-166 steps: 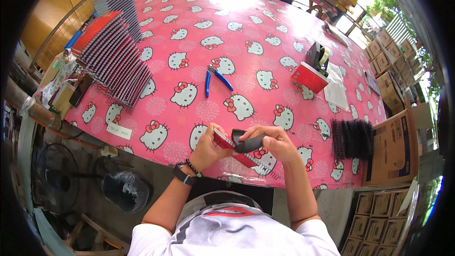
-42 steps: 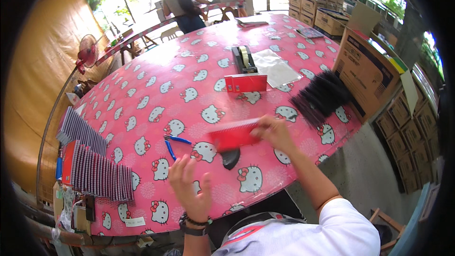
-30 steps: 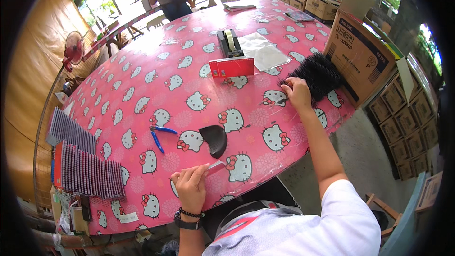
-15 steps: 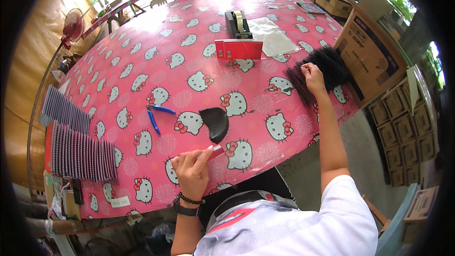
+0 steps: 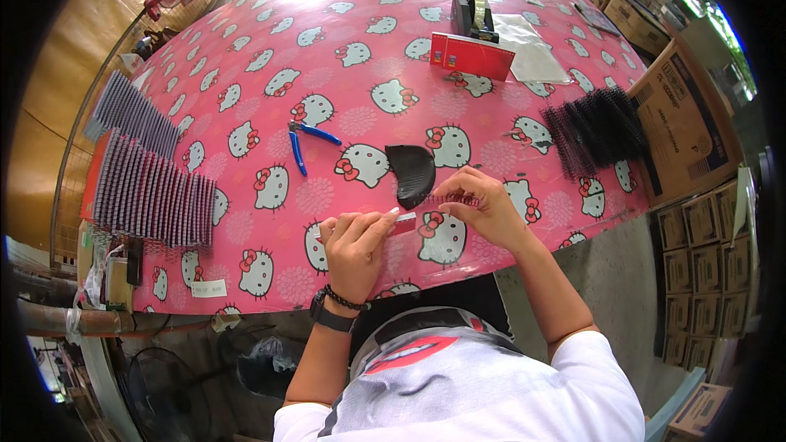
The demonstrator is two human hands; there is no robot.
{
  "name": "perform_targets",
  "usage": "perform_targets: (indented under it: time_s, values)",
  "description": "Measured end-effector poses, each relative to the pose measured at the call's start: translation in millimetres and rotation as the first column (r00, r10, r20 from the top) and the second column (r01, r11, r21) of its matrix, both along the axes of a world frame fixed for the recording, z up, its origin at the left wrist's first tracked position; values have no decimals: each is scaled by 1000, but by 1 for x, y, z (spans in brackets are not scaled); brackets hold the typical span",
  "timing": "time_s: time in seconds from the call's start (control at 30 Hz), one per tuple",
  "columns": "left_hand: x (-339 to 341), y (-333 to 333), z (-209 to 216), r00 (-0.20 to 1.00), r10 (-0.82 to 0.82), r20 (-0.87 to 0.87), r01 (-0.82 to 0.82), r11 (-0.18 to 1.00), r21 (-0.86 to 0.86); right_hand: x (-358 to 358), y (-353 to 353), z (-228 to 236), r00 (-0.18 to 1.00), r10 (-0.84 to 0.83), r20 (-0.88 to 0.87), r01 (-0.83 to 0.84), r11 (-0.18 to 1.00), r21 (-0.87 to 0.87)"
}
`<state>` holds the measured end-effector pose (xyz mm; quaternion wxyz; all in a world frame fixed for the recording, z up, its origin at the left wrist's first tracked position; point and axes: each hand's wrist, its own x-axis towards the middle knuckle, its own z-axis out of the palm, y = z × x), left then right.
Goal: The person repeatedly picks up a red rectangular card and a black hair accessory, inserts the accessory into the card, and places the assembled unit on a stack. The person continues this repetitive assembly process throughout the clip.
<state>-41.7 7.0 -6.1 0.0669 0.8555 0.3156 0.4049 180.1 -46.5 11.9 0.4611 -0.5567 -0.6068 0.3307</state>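
My left hand (image 5: 354,247) is closed on a small red-and-white booklet (image 5: 404,223) near the table's front edge; most of it is hidden under my fingers. Pinched in my right hand (image 5: 490,209) is a thin dark spiral binding coil (image 5: 446,197), its free end pointing left toward the booklet. Just beyond both hands lies a black, curved, ridged piece (image 5: 415,170). Blue-handled nippers (image 5: 300,141) rest open on the table to the left of it. A heap of black spiral coils (image 5: 596,131) lies farther right.
Stacks of coil-bound booklets (image 5: 151,188) line the table's left edge. A red folded card (image 5: 472,57) stands before a tape dispenser (image 5: 473,16) and clear plastic sheets (image 5: 530,49). A cardboard box (image 5: 688,119) stands at the right edge, with more boxes (image 5: 700,270) beyond.
My right hand has come from the coil heap back to the booklet, bringing one coil. My left hand still holds the booklet. The view has tilted and shifted.
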Motion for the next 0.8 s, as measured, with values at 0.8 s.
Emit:
perform_targets:
  time_s: [0.8]
  values:
    - [-2,-4,7,999,-35,-18,34,995,-97,11,5,1,961,277,-12,-275,946,-171]
